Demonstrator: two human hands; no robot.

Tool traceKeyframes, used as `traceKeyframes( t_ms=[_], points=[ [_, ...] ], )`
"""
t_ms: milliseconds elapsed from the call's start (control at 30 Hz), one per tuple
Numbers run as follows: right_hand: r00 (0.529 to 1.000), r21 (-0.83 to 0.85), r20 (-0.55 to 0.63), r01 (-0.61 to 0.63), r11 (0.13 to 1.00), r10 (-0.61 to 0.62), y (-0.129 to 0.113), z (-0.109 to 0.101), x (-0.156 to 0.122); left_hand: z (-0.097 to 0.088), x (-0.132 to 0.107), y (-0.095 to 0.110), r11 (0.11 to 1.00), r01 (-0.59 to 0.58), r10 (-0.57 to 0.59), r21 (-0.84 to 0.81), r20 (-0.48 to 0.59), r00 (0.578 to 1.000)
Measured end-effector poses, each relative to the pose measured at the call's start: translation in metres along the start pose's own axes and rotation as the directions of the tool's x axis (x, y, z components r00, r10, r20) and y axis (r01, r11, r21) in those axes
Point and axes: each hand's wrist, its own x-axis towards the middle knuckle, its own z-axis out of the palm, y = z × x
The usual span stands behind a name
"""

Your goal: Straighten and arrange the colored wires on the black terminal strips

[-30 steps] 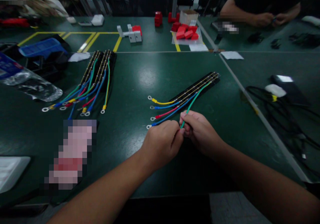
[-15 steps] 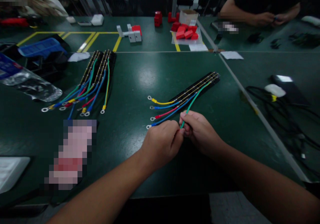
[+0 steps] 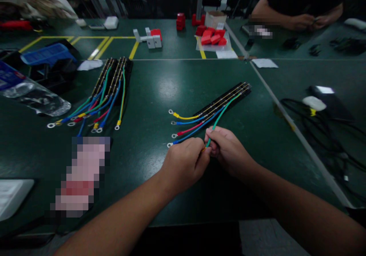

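My left hand (image 3: 185,164) and my right hand (image 3: 227,150) meet at the near middle of the green table, both closed around the free end of a green wire (image 3: 222,113). That wire runs up to a black terminal strip (image 3: 228,98) lying diagonally on the table. Yellow (image 3: 185,117), blue (image 3: 188,122) and red (image 3: 190,129) wires with ring terminals fan out from the same strip, just left of my hands. What sits at the green wire's tip is hidden between my fingers.
A second bundle of strips with coloured wires (image 3: 110,88) lies to the left. A clear plastic bag (image 3: 34,98) and blue tray (image 3: 47,54) sit far left. Red parts (image 3: 213,37) lie at the back. Black cables (image 3: 323,130) lie right. Another person's hands (image 3: 310,21) work at back right.
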Motion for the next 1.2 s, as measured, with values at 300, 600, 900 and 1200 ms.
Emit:
traceKeyframes(
  t_ms=[300, 600, 900, 1200],
  points=[
    [1.000, 0.017, -0.006, -0.016, 1.000, 0.016, -0.0019, 0.0018, -0.0011, 0.0001, 0.0001, -0.0006, 1.000, -0.009, 0.009, 0.025, 0.013, 1.000],
    [1.000, 0.011, -0.004, -0.005, 1.000, 0.005, 0.0003, 0.0005, 0.0003, 0.0026, -0.0010, -0.0013, 0.999, -0.029, 0.030, 0.040, -0.010, 1.000],
    [1.000, 0.022, -0.006, -0.003, 1.000, 0.003, 0.0002, 0.0014, 0.0005, 0.0030, -0.0018, -0.0013, 0.987, -0.088, 0.093, 0.137, -0.034, 0.995],
    [1.000, 0.028, 0.003, 0.004, 1.000, -0.004, 0.0016, 0.0002, 0.0011, 0.0051, -0.0007, -0.0030, 0.983, -0.099, 0.108, 0.152, -0.054, 0.993]
  ],
)
